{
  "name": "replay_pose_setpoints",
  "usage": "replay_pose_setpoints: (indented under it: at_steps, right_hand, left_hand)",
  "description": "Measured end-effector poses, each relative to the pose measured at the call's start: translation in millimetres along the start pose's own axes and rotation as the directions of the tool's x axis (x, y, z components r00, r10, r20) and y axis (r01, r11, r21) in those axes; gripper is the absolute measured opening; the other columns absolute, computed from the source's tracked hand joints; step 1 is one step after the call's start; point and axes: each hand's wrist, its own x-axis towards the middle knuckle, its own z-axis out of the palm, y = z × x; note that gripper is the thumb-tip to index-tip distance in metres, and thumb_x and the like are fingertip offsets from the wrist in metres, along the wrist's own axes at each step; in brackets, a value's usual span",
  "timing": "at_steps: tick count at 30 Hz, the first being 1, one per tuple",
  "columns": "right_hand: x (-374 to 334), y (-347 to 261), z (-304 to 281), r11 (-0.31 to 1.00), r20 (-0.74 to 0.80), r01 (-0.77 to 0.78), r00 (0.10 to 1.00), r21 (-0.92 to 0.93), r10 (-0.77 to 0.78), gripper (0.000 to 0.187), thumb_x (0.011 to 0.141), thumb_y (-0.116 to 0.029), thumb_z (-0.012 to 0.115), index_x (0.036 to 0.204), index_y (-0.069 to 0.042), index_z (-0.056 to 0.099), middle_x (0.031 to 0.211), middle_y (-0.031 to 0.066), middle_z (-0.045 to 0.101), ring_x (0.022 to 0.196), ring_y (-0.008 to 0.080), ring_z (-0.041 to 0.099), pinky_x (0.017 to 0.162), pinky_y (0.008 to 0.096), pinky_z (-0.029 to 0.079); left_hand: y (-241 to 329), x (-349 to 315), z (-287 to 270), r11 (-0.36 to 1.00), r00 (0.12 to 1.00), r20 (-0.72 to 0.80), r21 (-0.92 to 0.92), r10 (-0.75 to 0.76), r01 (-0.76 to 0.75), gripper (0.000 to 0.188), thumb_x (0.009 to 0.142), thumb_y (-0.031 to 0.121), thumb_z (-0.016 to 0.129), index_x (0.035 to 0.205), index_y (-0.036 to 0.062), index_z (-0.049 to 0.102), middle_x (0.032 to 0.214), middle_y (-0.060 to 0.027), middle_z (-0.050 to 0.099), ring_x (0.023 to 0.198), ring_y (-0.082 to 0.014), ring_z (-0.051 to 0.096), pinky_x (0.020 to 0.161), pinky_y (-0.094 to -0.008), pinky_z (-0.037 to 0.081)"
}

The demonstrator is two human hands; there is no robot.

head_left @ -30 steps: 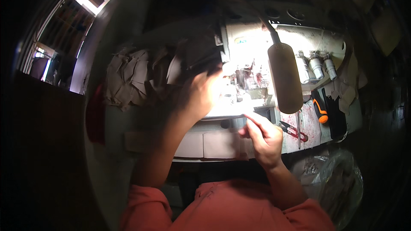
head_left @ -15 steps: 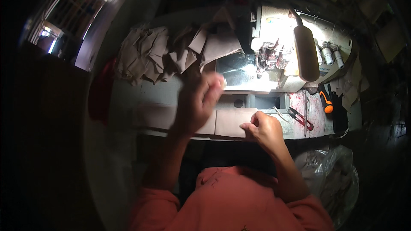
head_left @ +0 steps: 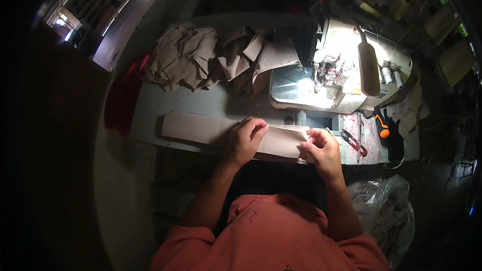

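A long pale beige strip of fabric (head_left: 281,141) lies along the table's near edge, its right part lifted a little. My left hand (head_left: 245,141) is closed on the strip's upper edge near the middle, thumb and fingers pinched together. At the right end, my right hand (head_left: 325,151) pinches the fabric's edge between thumb and fingers. Several layers seem to show at that end. Just beyond the strip stands a sewing machine (head_left: 346,65) with a brightly lit needle area and a shiny metal plate (head_left: 293,88).
Crumpled beige fabric pieces (head_left: 186,57) heap at the back left, with a red thing (head_left: 124,98) beside them. Red-handled thread snips (head_left: 354,143) and an orange-and-black tool (head_left: 382,126) lie right of my hands. A clear plastic bag (head_left: 386,211) hangs below right.
My left hand has come down from above the strip and now grips its upper edge. My right hand has shifted slightly right to the strip's end. The view has also shifted a little.
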Motion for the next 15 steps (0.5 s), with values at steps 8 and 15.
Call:
replay_pose_setpoints:
  at_steps: [8, 15]
  right_hand:
    - [1, -49, 25, 0.972, 0.165, -0.031, 0.986, 0.231, -0.008, 0.019, 0.078, 0.001, 0.052, 0.095, -0.001, 0.046, 0.072, 0.0031, 0.055, 0.063, 0.0052, 0.049, 0.057, 0.0174, 0.04]
    - [4, -35, -5, 0.814, 0.229, -0.228, 0.966, 0.534, 0.12, 0.015, 0.074, -0.006, 0.056, 0.087, 0.0, 0.05, 0.071, 0.0069, 0.055, 0.057, 0.0129, 0.055, 0.055, 0.026, 0.049]
  left_hand:
    - [35, -54, 11, 0.792, 0.864, 0.5, -0.505, -0.056, 0.344, 0.023, 0.08, 0.027, 0.051, 0.092, 0.0083, 0.057, 0.083, -0.0061, 0.058, 0.069, -0.0188, 0.054, 0.065, -0.0294, 0.042]
    - [-30, -14, -121, 0.25, 0.748, -0.404, -0.914, -0.526, -0.318, 0.047, 0.085, 0.033, 0.041, 0.118, -0.0006, 0.038, 0.118, -0.012, 0.044, 0.112, -0.0243, 0.039, 0.095, -0.0374, 0.031]
